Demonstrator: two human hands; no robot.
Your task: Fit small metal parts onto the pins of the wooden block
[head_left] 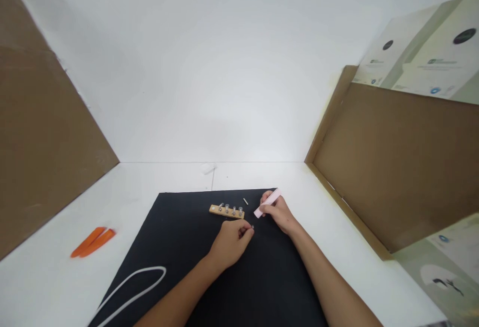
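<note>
My right hand is closed around a pale pink bar, held at a slant above the black mat. Thumb and fingers of my left hand pinch a tiny shiny piece, too small to identify. Just beyond my left hand lies a wooden strip with several small clear and metallic parts standing along it. A short, thin, light-coloured piece rests on the mat between the strip and my right hand.
A white cable loops over the mat's left front. Two orange pieces lie on the white table at left. Something small and whitish is near the back wall. Brown boards stand on both sides.
</note>
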